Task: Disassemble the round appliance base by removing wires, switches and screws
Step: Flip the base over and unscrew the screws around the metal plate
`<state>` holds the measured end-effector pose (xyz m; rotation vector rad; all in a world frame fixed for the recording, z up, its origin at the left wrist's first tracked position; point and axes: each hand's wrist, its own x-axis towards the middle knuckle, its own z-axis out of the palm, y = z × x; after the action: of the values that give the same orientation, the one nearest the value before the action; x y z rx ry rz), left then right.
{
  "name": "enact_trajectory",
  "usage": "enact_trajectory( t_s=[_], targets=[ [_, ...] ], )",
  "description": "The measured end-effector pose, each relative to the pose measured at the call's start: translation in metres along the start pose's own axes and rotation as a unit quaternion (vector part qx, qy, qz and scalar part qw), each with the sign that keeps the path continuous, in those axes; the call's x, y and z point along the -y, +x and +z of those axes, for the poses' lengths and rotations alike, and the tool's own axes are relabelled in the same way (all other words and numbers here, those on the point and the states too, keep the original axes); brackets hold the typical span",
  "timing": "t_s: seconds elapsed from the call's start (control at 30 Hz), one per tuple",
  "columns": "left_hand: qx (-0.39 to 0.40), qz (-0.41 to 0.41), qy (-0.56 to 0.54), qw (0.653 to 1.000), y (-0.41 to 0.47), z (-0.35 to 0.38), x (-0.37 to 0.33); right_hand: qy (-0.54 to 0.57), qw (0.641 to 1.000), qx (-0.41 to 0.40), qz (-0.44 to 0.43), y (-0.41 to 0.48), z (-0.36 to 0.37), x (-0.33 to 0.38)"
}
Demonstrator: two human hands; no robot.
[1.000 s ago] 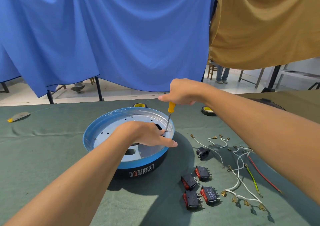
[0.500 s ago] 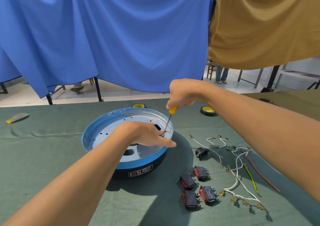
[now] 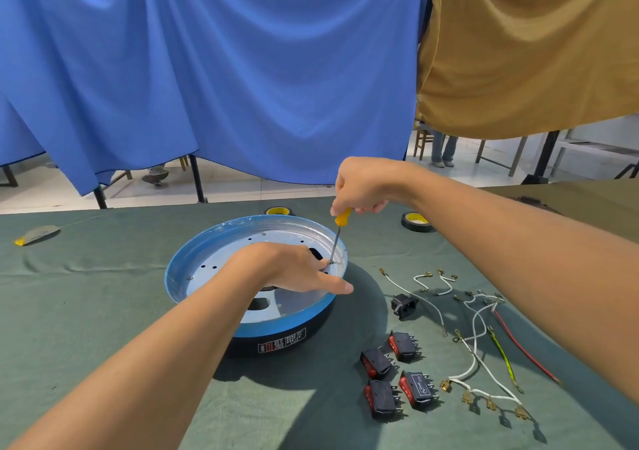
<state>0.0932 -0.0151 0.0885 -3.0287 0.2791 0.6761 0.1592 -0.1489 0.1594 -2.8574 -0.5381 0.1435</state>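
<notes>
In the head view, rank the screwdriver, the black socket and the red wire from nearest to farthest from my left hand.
1. Screwdriver, tip beside the left hand, inside the base.
2. Black socket, just right of the base.
3. Red wire, farthest to the right.

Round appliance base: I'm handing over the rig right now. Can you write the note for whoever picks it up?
Hands: the right hand grips the yellow-handled screwdriver, tip on a screw near the right rim of the round base. The left hand rests inside the base, fingers beside that screw.
Done: four switches, a black socket and loose wires lie on the green cloth, right of the base.
Left: this screw, and what look like more screws inside the base.
</notes>
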Motion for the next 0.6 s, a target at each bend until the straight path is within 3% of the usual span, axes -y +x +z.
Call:
enact_trajectory(
  t_s=[0.1,0.27,0.47,0.6],
  targets=[
    [0.002,0.0,0.003,1.0,0.0,-0.0001,-0.0007,0.02,0.999,0.037,0.017,-0.0008,-0.0025,-0.0003],
    [0.005,-0.001,-0.001,1.0,-0.0007,-0.0007,-0.0007,-0.067,0.997,-0.014,0.02,-0.0008,0.0012,0.0002],
    [0.003,-0.002,0.0,1.0,-0.0018,-0.001,-0.002,0.035,0.999,0.014,0.002,-0.0031,-0.0003,-0.0025],
    [0.003,-0.003,-0.003,1.0,-0.0014,-0.0007,-0.0012,-0.008,1.0,-0.023,0.01,-0.0014,0.0026,-0.0009]
  ],
)
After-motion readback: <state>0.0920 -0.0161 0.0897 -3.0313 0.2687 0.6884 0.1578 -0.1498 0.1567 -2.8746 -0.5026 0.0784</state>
